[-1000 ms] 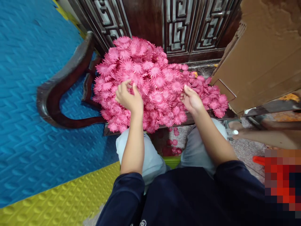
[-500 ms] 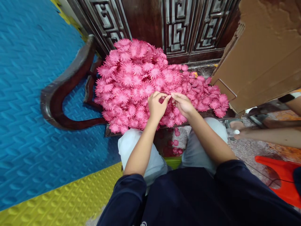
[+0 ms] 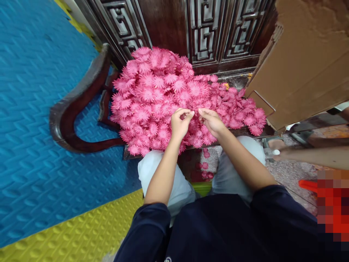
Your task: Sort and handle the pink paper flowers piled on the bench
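Observation:
A big heap of pink artificial flower heads [image 3: 147,94] lies on the dark wooden bench, spreading lower toward the right. Over its front part, my left hand [image 3: 180,123] is pinched, thumb against forefinger. Close by on the right, my right hand [image 3: 213,122] is pinched too, its fingertips a short gap from the left ones. Whatever sits between the fingers of either hand is too small to make out. Pink petals lie directly beneath both hands.
A curved wooden armrest [image 3: 64,123] rises at the left over blue matting [image 3: 29,145]. Cardboard [image 3: 308,65] stands on the right. Several pink flowers [image 3: 205,165] lie below the bench edge. Another person's leg [image 3: 313,156] extends in from the right.
My fingertips have drawn slightly apart, the left hand shifting a little left. The view has moved slightly, and the other person's leg at the right has shifted a little.

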`<action>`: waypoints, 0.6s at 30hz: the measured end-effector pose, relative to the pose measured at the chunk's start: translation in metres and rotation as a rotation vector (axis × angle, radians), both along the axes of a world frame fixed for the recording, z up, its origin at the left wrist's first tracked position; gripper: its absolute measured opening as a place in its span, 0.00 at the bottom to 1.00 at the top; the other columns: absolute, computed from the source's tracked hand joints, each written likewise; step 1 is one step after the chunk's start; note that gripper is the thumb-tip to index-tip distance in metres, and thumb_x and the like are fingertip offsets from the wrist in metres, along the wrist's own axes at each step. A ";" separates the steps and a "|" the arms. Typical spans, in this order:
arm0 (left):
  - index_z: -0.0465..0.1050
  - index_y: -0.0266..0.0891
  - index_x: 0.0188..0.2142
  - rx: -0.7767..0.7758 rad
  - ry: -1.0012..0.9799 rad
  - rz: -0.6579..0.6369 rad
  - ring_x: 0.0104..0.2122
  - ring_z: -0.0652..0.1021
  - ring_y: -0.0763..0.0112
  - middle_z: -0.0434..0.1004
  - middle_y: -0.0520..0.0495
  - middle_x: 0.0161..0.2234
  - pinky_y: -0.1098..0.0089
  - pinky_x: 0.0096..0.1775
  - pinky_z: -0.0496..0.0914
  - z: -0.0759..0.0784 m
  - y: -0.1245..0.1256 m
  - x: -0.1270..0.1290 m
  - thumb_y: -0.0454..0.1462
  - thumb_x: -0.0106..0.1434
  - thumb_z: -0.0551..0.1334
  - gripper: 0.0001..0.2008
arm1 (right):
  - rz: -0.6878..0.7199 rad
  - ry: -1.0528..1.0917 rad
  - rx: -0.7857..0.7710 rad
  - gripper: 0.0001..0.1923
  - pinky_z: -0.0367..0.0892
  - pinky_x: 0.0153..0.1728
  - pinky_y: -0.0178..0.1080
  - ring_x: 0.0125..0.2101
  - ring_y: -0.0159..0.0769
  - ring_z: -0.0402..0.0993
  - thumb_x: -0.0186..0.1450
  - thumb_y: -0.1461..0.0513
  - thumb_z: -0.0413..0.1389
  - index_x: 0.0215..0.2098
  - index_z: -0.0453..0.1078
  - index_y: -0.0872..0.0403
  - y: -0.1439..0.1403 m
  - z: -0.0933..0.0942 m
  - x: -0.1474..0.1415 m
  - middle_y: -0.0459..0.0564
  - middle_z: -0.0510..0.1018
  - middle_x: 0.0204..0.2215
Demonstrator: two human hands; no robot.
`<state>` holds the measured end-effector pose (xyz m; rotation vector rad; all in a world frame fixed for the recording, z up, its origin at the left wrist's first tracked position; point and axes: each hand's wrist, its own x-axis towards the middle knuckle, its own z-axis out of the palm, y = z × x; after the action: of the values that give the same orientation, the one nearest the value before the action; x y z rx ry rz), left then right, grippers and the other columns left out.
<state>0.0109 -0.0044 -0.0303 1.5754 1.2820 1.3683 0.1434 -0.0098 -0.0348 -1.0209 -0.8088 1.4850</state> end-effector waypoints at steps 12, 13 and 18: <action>0.67 0.39 0.36 0.114 0.155 0.675 0.32 0.66 0.72 0.68 0.52 0.30 0.62 0.46 0.59 0.014 0.027 -0.033 0.31 0.54 0.65 0.11 | -0.165 0.040 0.028 0.21 0.55 0.24 0.33 0.23 0.25 0.59 0.46 0.49 0.66 0.30 0.66 0.50 0.015 -0.007 0.028 0.40 0.66 0.24; 0.66 0.39 0.39 0.124 0.176 0.682 0.33 0.67 0.71 0.69 0.52 0.31 0.61 0.47 0.58 0.014 0.025 -0.032 0.30 0.52 0.66 0.15 | -0.150 0.043 0.023 0.21 0.55 0.24 0.33 0.23 0.25 0.59 0.45 0.50 0.66 0.31 0.67 0.50 0.013 -0.006 0.025 0.40 0.66 0.24; 0.70 0.41 0.34 0.283 0.326 0.477 0.37 0.71 0.64 0.71 0.49 0.31 0.61 0.45 0.61 0.012 0.005 -0.011 0.41 0.56 0.66 0.09 | -0.078 0.060 -0.028 0.21 0.55 0.25 0.33 0.23 0.23 0.59 0.43 0.52 0.68 0.30 0.70 0.51 0.004 -0.001 0.008 0.40 0.68 0.23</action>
<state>0.0001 0.0006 -0.0182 1.8131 1.8129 1.6888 0.1510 -0.0054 -0.0356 -1.0130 -0.6999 1.4568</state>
